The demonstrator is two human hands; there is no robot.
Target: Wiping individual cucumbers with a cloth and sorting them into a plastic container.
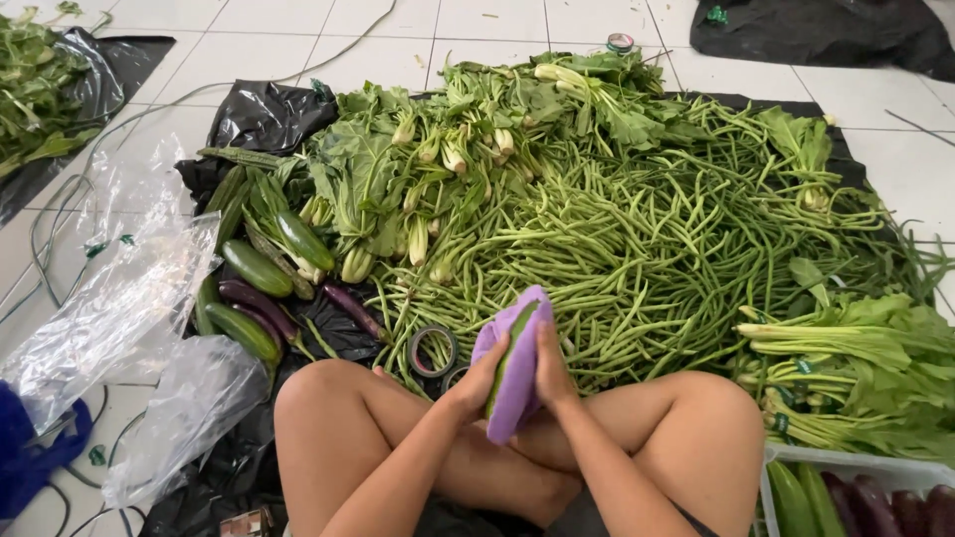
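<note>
Closest in, the person sits cross-legged, knees spread, both hands meeting in the middle just above the legs. The left hand cups a purple cloth from the 9 o'clock side, fingers curled around it. The right hand presses the same cloth from 3 o'clock, fingers laid flat against it. Wrapped in the cloth is a green cucumber, only a strip of it showing; it stands nearly upright between the palms.

At 5 o'clock, a white crate holds cucumbers and eggplants. At 8 o'clock lie crumpled clear plastic bags, with a blue cloth beyond them at the frame edge.

Just past the hands, at 11 o'clock, a roll of tape rests on the black sheet; a second ring beside it may be another roll, though it is mostly hidden. Further toward 10 o'clock sit loose cucumbers and purple eggplants.

At 12 to 2 o'clock spreads a big heap of long beans. Bunches of leafy greens lie at 3 o'clock, and bok choy is piled behind the beans at 12 o'clock.
</note>
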